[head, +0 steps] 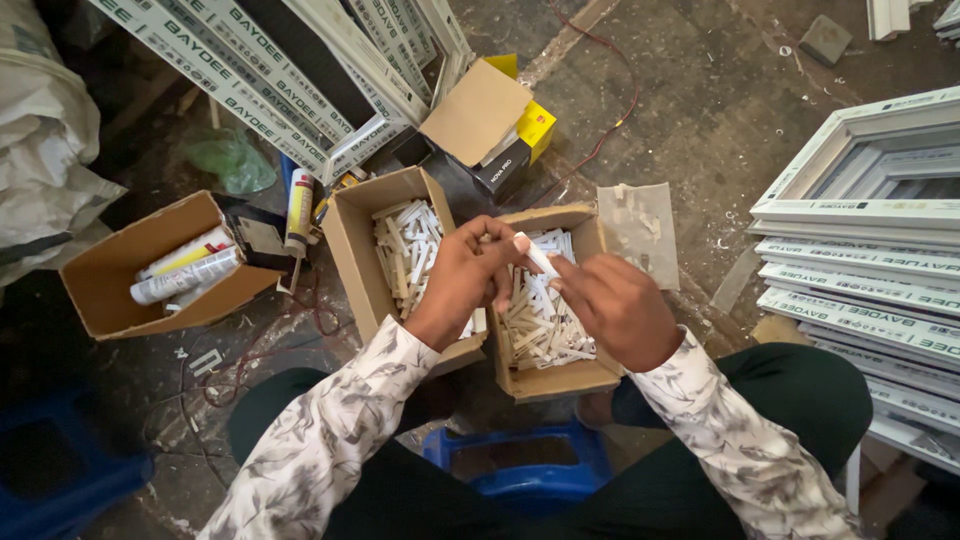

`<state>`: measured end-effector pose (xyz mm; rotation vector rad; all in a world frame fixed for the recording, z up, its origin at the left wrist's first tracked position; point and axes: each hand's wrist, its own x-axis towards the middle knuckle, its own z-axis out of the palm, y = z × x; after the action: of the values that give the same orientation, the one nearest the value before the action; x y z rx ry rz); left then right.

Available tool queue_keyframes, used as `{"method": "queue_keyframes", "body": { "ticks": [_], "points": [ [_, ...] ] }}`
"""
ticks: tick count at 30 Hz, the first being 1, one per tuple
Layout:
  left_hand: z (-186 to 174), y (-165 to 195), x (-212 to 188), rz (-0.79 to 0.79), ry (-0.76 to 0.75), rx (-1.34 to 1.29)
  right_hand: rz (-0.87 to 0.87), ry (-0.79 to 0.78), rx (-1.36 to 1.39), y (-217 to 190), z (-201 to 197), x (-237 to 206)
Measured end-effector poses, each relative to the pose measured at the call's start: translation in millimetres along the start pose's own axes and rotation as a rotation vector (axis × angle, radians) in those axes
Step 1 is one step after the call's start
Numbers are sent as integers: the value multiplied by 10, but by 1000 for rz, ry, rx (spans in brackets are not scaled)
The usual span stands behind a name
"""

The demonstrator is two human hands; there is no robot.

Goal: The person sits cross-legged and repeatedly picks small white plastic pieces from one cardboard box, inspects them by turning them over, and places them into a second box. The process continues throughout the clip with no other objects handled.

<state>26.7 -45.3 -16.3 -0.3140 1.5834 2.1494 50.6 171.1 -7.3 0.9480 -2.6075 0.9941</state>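
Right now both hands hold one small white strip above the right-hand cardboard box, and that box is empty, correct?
Not quite. The head view shows the right-hand cardboard box full of small white strips. The rest stands: left hand and right hand hold one small white strip above it.

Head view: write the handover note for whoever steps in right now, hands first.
Left hand: fingers closed on one end of a small white plastic strip.
Right hand: fingertips on the same strip.
Both are above two open cardboard boxes, left box and right box, each full of similar white strips.
Done: one strip is out and in the hands.
Left: both boxes are full.
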Motion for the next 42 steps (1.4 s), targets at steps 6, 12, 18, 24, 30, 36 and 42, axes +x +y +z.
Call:
{"method": "queue_keyframes", "body": {
  "ticks": [6,12,18,24,30,36,42],
  "points": [
    [-61,37,5,136,-20,-92,535,1,555,148,29,-96],
    [-32,34,-26,71,13,-94,658,-141,1086,239,134,-108],
    [-9,85,-64,38,10,-45,663,-134,1048,195,138,-126],
    [-11,72,-74,-8,-39,12,689,-96,927,154,95,-115],
    [-69,-135,-15,102,-30,119,672,-91,860,88,102,-133],
    [-49,-232,40,143,5,62,697,-115,935,95,172,-135],
    [-37,-95,31,-11,53,104,674,-75,1004,171,189,-151]
  ]
}}
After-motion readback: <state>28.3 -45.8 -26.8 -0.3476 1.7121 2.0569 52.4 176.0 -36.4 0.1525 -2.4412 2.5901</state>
